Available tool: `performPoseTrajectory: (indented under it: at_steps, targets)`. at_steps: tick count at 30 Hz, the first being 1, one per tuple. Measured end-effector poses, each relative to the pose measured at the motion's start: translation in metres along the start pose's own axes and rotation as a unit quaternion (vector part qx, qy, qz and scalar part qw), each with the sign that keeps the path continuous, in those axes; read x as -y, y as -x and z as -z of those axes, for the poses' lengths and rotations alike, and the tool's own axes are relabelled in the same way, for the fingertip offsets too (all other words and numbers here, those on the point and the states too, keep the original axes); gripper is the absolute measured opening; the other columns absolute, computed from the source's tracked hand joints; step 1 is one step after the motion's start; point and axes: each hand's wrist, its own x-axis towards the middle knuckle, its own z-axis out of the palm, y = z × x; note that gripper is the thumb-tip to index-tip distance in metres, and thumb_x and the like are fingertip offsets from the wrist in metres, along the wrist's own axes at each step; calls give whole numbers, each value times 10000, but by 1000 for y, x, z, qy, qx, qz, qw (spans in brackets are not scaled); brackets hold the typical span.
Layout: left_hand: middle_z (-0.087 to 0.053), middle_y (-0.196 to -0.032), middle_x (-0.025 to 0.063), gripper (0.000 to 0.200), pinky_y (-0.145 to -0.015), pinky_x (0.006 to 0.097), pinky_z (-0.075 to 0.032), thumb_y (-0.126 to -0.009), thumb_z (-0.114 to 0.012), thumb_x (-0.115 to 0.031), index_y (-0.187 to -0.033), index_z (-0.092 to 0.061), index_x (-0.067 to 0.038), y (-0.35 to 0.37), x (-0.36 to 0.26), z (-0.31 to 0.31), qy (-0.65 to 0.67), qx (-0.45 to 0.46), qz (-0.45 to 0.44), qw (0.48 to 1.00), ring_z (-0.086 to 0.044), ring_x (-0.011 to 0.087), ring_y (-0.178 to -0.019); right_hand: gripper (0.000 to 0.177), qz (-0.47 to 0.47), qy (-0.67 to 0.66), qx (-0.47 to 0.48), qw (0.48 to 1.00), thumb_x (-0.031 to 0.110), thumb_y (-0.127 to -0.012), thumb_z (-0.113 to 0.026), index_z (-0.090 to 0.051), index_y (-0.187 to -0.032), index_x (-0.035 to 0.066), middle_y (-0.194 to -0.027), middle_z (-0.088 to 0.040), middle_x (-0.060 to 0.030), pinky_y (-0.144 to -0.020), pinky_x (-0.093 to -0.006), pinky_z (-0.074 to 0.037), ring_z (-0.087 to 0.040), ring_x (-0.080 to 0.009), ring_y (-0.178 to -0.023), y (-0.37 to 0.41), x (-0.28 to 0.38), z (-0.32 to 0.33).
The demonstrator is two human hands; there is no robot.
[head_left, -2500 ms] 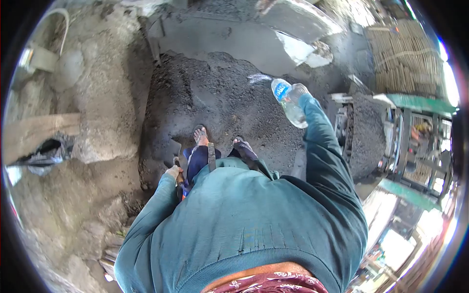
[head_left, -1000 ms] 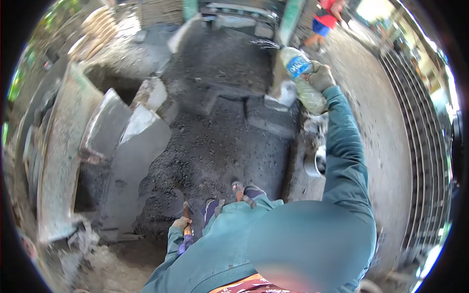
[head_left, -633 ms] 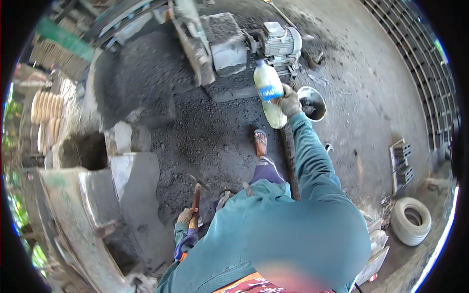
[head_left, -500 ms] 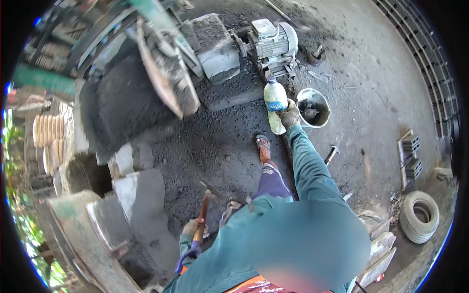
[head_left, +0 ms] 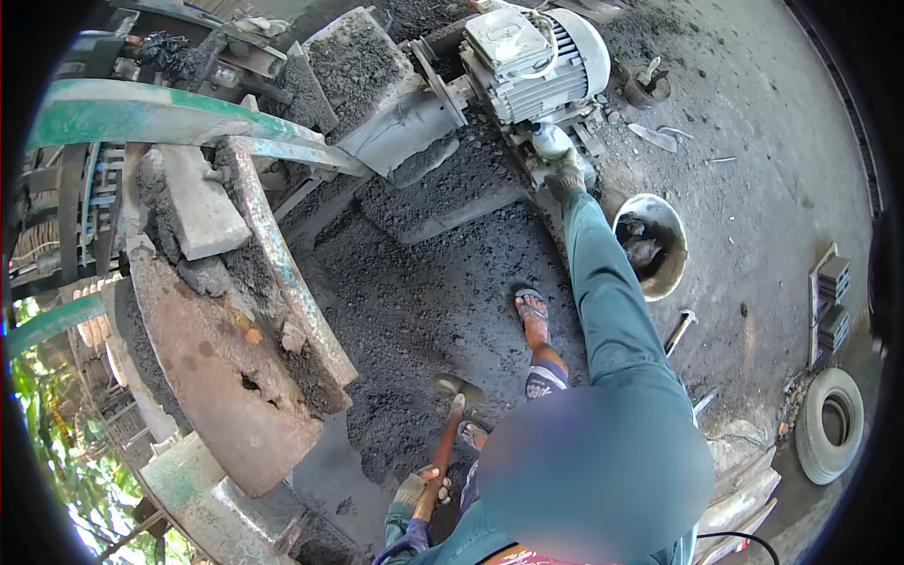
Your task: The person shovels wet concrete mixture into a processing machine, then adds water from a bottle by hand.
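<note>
My right hand (head_left: pixel 566 175), in a glove, is closed round a plastic bottle (head_left: pixel 550 141) with a blue cap, just below the electric motor (head_left: pixel 539 66). The bottle is tilted, and my hand covers much of its body. Low in the view, my left hand (head_left: pixel 422 489), also gloved, grips the wooden handle (head_left: pixel 446 447) of a tool. The tool's metal blade (head_left: pixel 461 388) rests low over the dark, gritty floor beside my feet.
A bucket (head_left: pixel 650 247) with dark contents stands right of my right arm. Beyond it are a hammer (head_left: pixel 680 332), a tire (head_left: pixel 830 426) and hollow blocks (head_left: pixel 833 301). Rusty, green-painted machinery (head_left: pixel 217 353) fills the left side. A small pot (head_left: pixel 647 87) sits near the motor.
My right hand has carried the bottle forward, close to the motor, and the bottle has tipped. My left hand still holds the tool. The view has shifted, with the machinery now larger.
</note>
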Motion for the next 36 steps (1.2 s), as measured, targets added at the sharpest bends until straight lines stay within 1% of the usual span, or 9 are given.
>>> performPoseTrajectory:
  at_steps: [6,13,15,22,24,28,31,34,36]
  targets:
    - [-635,-881,123,349,-548,392,-578,-932,-621,-327,-1085,-557,-19,-3,-1,43,-14,-3,59,998,-634,211,-627,769,9,40,134,990,307,-751,-764,-414,-1360,-3,-1265,-597,-285,-979,-424,-495,-611,-387,-1171,60,5,-13]
    - [-580,-856,110,287,-518,374,-543,-942,-580,-232,-1150,-536,-40,30,25,75,386,145,-88,907,-612,194,-681,802,268,-202,708,622,233,-851,-772,-354,-1496,6,-1400,-557,-184,-1094,-421,-430,-539,-283,-1305,513,253,262]
    - [-584,-855,106,268,-556,383,-531,-926,-593,-239,-1107,-537,-50,32,40,95,377,208,-132,893,-594,201,-681,790,492,-214,578,616,225,-842,-769,-369,-1486,4,-1403,-539,-213,-1076,-413,-441,-559,-318,-1277,622,282,306]
    - [-598,-851,92,223,-690,417,-490,-872,-638,-264,-957,-537,-84,58,49,109,356,306,-285,836,-531,224,-680,439,599,-133,479,628,276,-786,-789,-674,-1147,54,-918,-693,-136,-814,-418,-485,-635,-317,-843,768,291,413]
    - [-574,-807,98,223,-683,430,-493,-859,-646,-269,-929,-515,-103,99,59,102,441,206,-277,828,-523,241,-662,542,613,-187,451,621,548,-922,-595,-718,-1045,34,-885,-731,-95,-968,-496,-466,-693,-291,-808,767,255,452]
    - [-485,-700,68,244,-681,442,-519,-864,-674,-267,-922,-484,-124,134,45,131,506,121,-286,805,-541,247,-636,308,459,-253,361,771,360,-831,-684,-726,-781,59,-753,-712,-51,-964,-473,-464,-686,-241,-783,789,160,553]
    - [-482,-689,55,200,-669,457,-518,-894,-659,-197,-892,-480,-106,165,68,104,409,63,-356,838,-523,240,-587,291,243,-296,196,903,218,-772,-657,-685,-980,17,-1044,-675,-174,-843,-438,-534,-687,-283,-757,807,22,553]
    - [-483,-665,38,157,-640,464,-481,-887,-625,-102,-800,-494,-106,170,107,72,323,232,-381,835,-501,209,-538,529,-87,-455,204,862,121,-720,-661,-559,-1234,51,-1001,-646,-161,-580,-412,-574,-647,-292,-668,844,-128,518]
    - [-525,-705,45,148,-669,474,-476,-867,-626,-86,-775,-512,-104,180,126,46,239,326,-402,822,-543,212,-577,141,-199,-416,149,874,103,-741,-631,-624,-880,76,-760,-624,-92,-543,-406,-535,-622,-254,-629,879,-231,463]
